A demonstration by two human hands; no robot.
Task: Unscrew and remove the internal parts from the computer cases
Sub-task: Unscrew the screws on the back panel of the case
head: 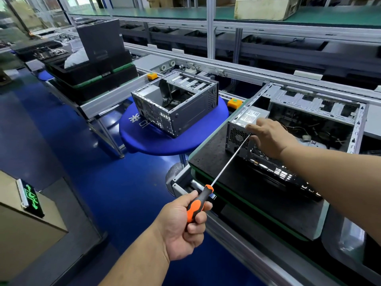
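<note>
At a blue-floored disassembly line, a person works on an open computer case lying on its side on a dark pallet at the near edge of the conveyor. The left hand wraps its fingers around the orange-and-black handle of a long screwdriver, whose tip reaches the rear corner of the power supply still seated at the case's left end. The right hand reaches across and rests on that unit near the tip, its fingers lightly bent; whether it pinches a screw or only steadies the box cannot be told. The job on this case looks to be in its early-to-middle part: the side panel is off and the drive bays look bare, yet the power supply, loose wiring and what appears to be a board with its rear ports remain inside. A second case, sitting on a round blue table just to the left, appears already gutted apart from a few cables, suggesting that one is largely finished.
</note>
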